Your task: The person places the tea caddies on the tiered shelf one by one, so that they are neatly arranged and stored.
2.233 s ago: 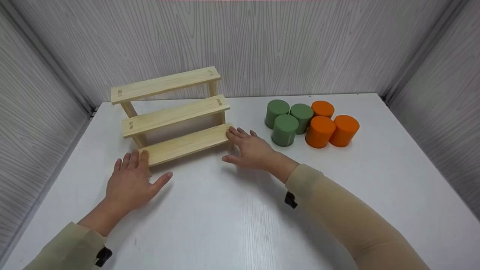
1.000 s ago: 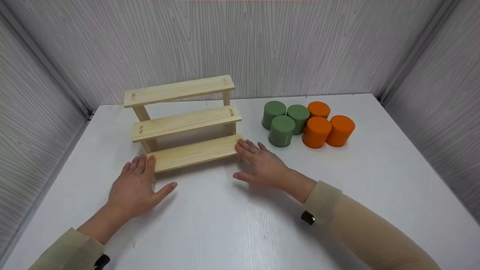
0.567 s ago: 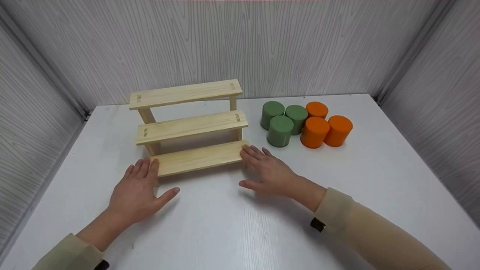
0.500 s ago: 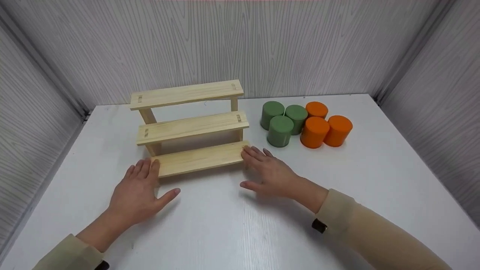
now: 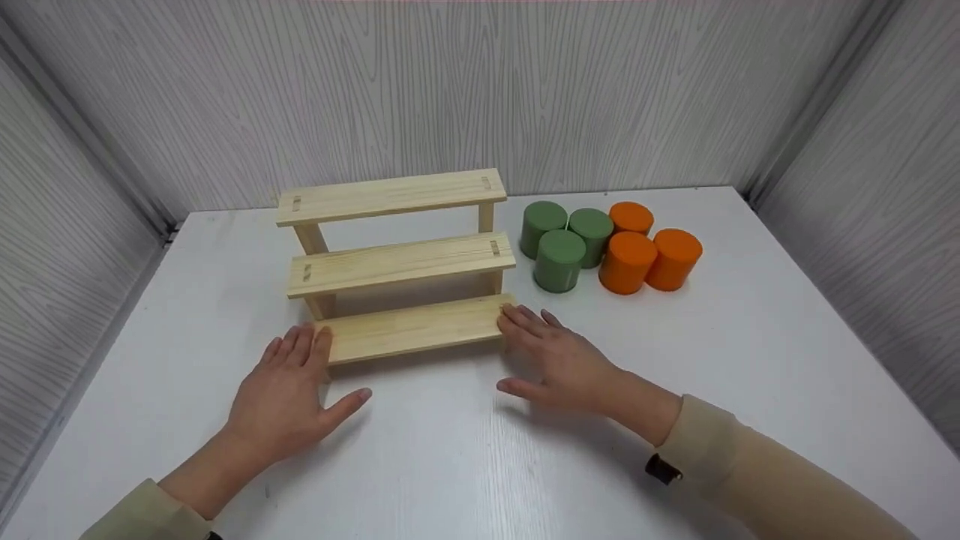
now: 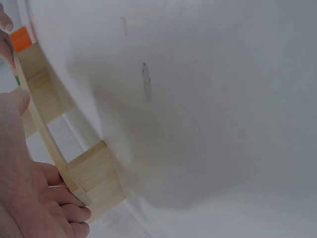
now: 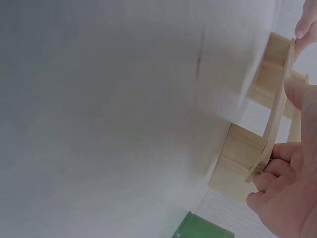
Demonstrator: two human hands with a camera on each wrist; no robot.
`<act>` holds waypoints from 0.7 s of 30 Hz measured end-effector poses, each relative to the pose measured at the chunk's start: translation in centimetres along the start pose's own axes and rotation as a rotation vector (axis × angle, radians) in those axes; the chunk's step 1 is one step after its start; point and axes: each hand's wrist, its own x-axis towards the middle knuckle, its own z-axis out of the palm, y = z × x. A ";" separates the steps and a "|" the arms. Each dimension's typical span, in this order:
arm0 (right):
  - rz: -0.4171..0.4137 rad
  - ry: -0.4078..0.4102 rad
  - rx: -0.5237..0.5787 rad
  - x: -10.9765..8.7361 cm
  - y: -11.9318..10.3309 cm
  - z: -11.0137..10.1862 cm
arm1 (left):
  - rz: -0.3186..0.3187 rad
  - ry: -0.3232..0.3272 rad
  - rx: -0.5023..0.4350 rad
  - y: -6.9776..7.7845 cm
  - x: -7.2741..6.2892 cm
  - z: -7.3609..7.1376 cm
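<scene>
A three-tier stand of pale wood (image 5: 401,262) stands at a slant on the white table, its tiers rising toward the back wall. At the left end of the lowest board, my left hand (image 5: 281,401) rests its extended fingers, thumb spread away. My right hand (image 5: 562,360) touches the same board's right end with its fingertips, thumb apart from the wood. In the left wrist view, fingers (image 6: 67,203) lie against the board's end beside a side panel (image 6: 96,171). The right wrist view shows the fingers (image 7: 272,181) of the other hand at the opposite end.
Right of the stand, three green cylinders (image 5: 560,262) stand close together beside three orange cylinders (image 5: 628,262). Grey wood-grain panels (image 5: 420,90) rise behind and on both sides of the white table (image 5: 450,465).
The stand has slid right and toward me, its slant lessening, with both hands keeping to its ends. Its right end is now close to the green cylinders, which have stayed in place.
</scene>
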 end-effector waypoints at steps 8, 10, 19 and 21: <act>-0.007 0.013 0.025 -1.9 -0.1 0.1 | 0.009 -0.011 -0.001 0.8 -0.3 0.2; -0.007 0.014 0.024 -2.3 -0.2 0.0 | 0.011 -0.014 0.000 1.0 -0.4 0.2; -0.018 0.014 0.010 -4.2 -0.5 -0.3 | 0.034 0.003 -0.011 1.8 -1.0 0.3; -0.016 0.018 0.011 -4.6 -0.6 -0.4 | 0.040 0.012 -0.017 2.0 -1.1 0.3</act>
